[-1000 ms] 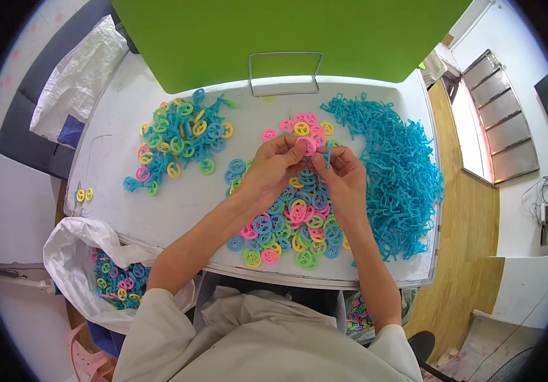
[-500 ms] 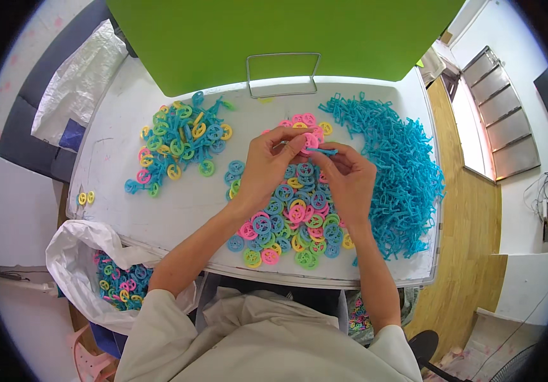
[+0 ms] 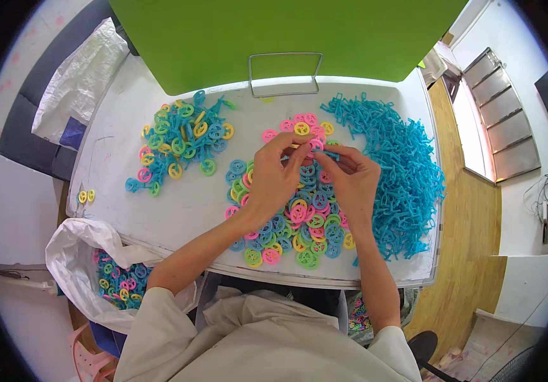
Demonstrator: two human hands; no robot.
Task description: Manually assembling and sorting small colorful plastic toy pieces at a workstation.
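Observation:
Above the middle of the table, my left hand point(image 3: 274, 172) pinches a pink spoked plastic ring point(image 3: 316, 145) between thumb and fingers. My right hand point(image 3: 355, 181) grips a small blue plastic stick point(image 3: 332, 155), its end against the ring. Fingers hide just how the two pieces meet. Beneath my hands spreads a pile of loose spoked rings point(image 3: 298, 213) in pink, blue, green and yellow. To the right lies a big heap of blue plastic sticks point(image 3: 407, 184). At the left is a pile of rings with blue sticks attached point(image 3: 182, 137).
A green panel point(image 3: 280, 38) with a wire frame point(image 3: 285, 55) stands along the table's far side. Two yellow rings point(image 3: 86, 197) lie near the left edge. Below that edge hangs a white sack point(image 3: 80, 245) holding more coloured pieces. A white table point(image 3: 191, 219) bears everything.
My hands have shifted slightly to the right, and the blue stick now sits closer against the pink ring. A yellow ring behind my left fingers has come into view.

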